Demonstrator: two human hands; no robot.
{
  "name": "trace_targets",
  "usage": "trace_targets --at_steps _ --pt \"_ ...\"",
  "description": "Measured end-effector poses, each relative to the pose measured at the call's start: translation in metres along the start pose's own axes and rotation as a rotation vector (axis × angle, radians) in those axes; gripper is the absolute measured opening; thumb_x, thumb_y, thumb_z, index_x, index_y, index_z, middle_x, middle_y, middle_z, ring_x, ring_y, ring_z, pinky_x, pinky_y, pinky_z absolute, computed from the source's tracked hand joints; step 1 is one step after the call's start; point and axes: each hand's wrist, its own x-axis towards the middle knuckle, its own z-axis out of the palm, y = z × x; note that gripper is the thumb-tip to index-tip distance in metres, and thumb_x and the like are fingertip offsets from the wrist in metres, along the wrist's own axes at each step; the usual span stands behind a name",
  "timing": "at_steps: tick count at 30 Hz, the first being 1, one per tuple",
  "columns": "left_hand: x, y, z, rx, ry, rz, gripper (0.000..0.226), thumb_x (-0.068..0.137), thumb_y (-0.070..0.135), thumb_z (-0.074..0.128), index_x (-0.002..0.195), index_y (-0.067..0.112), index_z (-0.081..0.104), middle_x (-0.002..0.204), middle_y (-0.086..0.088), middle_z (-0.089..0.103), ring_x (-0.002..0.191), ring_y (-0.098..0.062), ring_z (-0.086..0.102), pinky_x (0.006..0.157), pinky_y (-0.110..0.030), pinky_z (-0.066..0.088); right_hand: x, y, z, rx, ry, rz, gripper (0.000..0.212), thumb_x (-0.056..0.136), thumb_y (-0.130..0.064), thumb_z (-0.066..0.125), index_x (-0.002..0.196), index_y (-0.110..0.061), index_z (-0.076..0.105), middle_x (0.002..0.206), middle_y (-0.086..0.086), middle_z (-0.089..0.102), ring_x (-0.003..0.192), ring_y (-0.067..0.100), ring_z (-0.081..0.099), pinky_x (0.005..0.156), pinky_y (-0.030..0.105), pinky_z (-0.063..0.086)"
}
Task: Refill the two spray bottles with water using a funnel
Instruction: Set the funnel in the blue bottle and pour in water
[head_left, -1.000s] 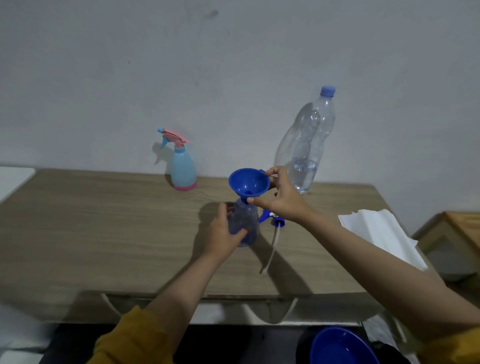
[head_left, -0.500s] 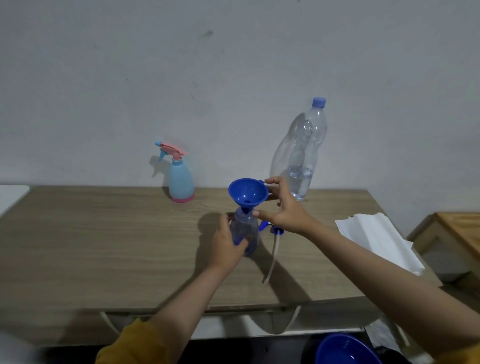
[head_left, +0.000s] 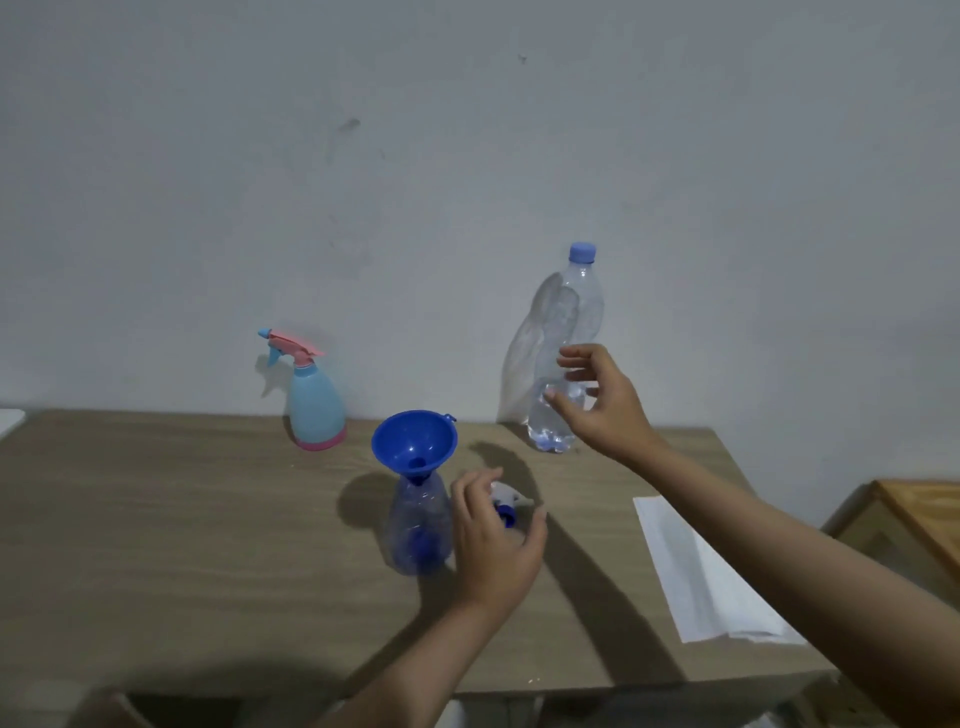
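A clear blue spray bottle (head_left: 415, 525) stands uncapped mid-table with a blue funnel (head_left: 414, 440) seated in its neck. Its white and blue spray head (head_left: 508, 500) lies on the table just right of it, partly hidden by my left hand (head_left: 496, 545), which hovers beside the bottle with fingers loosely spread and holds nothing. My right hand (head_left: 597, 400) is open in front of a tall clear water bottle (head_left: 569, 332) with a blue cap and a little water at the bottom. A light blue spray bottle (head_left: 314, 402) with a pink trigger head stands by the wall.
The wooden table (head_left: 182, 519) stands against a grey wall. A white folded paper sheet (head_left: 706, 577) lies near the table's right edge. A wooden piece of furniture (head_left: 919, 514) stands lower at the far right.
My right hand let go of the funnel and moved right and up toward the water bottle. My left hand released the clear spray bottle and shifted to its right. The funnel stays in the neck.
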Motion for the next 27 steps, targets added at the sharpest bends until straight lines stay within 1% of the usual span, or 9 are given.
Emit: trace_targets --at_steps 4,7,8,11,14,18,22,24,27 --pt "0.054 0.015 0.051 -0.057 -0.091 -0.083 0.066 0.068 0.028 0.075 0.123 0.015 0.043 0.118 0.005 0.044 0.112 -0.018 0.048 0.094 -0.037 0.045 0.049 0.014 -0.027 -0.059 0.138 -0.099 0.040 0.081 -0.018 0.075 0.115 -0.011 0.054 0.114 0.002 0.061 0.101 0.019 0.059 0.082 0.007 0.041" --pt "0.101 0.017 0.081 -0.068 -0.192 -0.148 0.078 0.070 0.035 0.078 0.133 0.020 0.035 0.131 0.002 0.040 0.120 -0.018 0.044 0.097 -0.037 0.045 0.087 0.023 -0.040 -0.112 0.227 -0.168 0.045 0.082 -0.024 0.072 0.122 -0.017 0.053 0.118 0.002 0.058 0.108 0.021 0.054 0.095 0.035 0.046" --pt "0.115 0.018 0.089 -0.070 -0.215 -0.170 0.082 0.070 0.039 0.078 0.135 0.024 0.031 0.135 0.002 0.038 0.122 -0.018 0.043 0.098 -0.037 0.045 0.099 0.025 -0.043 -0.118 0.235 -0.173 0.047 0.082 -0.027 0.070 0.125 -0.020 0.052 0.120 0.001 0.057 0.111 0.021 0.052 0.097 0.039 0.045" --pt "0.144 0.018 0.113 -0.070 -0.233 -0.207 0.091 0.069 0.044 0.079 0.140 0.030 0.023 0.144 0.005 0.033 0.128 -0.018 0.040 0.102 -0.040 0.044 0.130 0.030 -0.049 -0.130 0.163 -0.146 0.053 0.086 -0.036 0.064 0.136 -0.030 0.047 0.130 0.001 0.054 0.119 0.020 0.049 0.098 0.033 0.043" --pt "0.157 0.015 0.130 -0.111 -0.251 -0.207 0.090 0.072 0.039 0.078 0.140 0.034 0.019 0.146 0.003 0.036 0.129 -0.019 0.042 0.102 -0.038 0.045 0.145 0.036 -0.048 -0.088 0.080 -0.167 0.045 0.089 -0.031 0.063 0.133 -0.027 0.053 0.128 -0.001 0.058 0.114 0.012 0.054 0.098 0.030 0.047" --pt "0.160 0.014 0.141 -0.139 -0.176 -0.219 0.079 0.075 0.030 0.077 0.131 0.037 0.022 0.136 -0.004 0.050 0.121 -0.024 0.052 0.094 -0.039 0.051 0.146 0.037 -0.040 0.019 0.170 -0.132 0.025 0.087 -0.031 0.068 0.112 -0.025 0.065 0.102 -0.008 0.069 0.094 0.008 0.064 0.084 0.028 0.054" --pt "0.156 0.022 0.139 -0.041 -0.113 -0.227 0.072 0.077 0.035 0.075 0.128 0.029 0.025 0.130 -0.004 0.055 0.112 -0.024 0.058 0.084 -0.036 0.055 0.135 0.027 -0.036 0.025 0.293 -0.149 0.015 0.086 -0.031 0.069 0.099 -0.023 0.067 0.082 -0.014 0.065 0.078 0.004 0.063 0.069 0.017 0.050" --pt "0.150 0.027 0.134 -0.042 -0.121 -0.219 0.071 0.077 0.036 0.075 0.127 0.028 0.026 0.133 -0.003 0.052 0.114 -0.023 0.057 0.083 -0.031 0.055 0.125 0.022 -0.037 0.008 0.312 -0.196 0.014 0.086 -0.028 0.069 0.098 -0.021 0.067 0.082 -0.014 0.065 0.078 0.003 0.063 0.065 0.015 0.049" --pt "0.138 0.041 0.119 -0.070 -0.128 -0.196 0.069 0.076 0.033 0.076 0.125 0.027 0.029 0.130 -0.002 0.053 0.109 -0.018 0.057 0.072 -0.012 0.047 0.110 0.010 -0.046 0.020 0.351 -0.238 0.014 0.085 -0.027 0.070 0.098 -0.020 0.067 0.084 -0.012 0.066 0.080 0.007 0.065 0.062 0.027 0.054"
